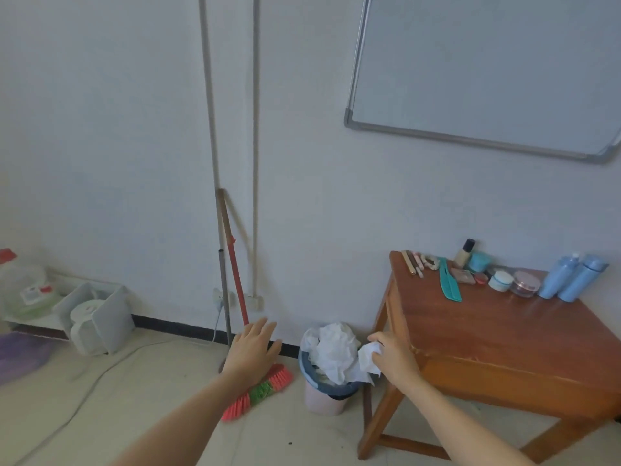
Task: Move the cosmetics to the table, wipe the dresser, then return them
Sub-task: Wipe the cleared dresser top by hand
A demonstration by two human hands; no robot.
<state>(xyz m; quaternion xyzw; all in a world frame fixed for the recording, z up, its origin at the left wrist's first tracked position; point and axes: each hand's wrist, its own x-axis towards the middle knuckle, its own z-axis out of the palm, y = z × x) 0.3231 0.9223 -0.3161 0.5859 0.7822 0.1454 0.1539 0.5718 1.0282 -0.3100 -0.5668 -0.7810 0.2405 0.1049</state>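
Your left hand (252,348) reaches forward, palm down, with the fingers straight and slightly spread. It holds nothing. It hangs in front of the red broom (258,391), which leans against the wall, and whether it touches the handle cannot be told.

Your right hand (395,359) has its fingers curled round a crumpled white tissue (369,359) and grips it just above the rim of the wastebasket (324,398). The wastebasket is heaped with crumpled white paper. The two hands are well apart.

The right hand lies just beside the near left corner of the wooden table (487,338); contact with it cannot be judged.

The cosmetics stand along the table's far edge, near the wall. From left to right:
- pencils (413,264)
- a teal comb (450,282)
- a dark-capped foundation bottle (465,253)
- a teal jar (480,262)
- a white jar (500,280)
- a pink-lidded jar (526,284)
- two blue bottles (568,277), touching each other

A whiteboard (487,62) hangs on the wall above the table.
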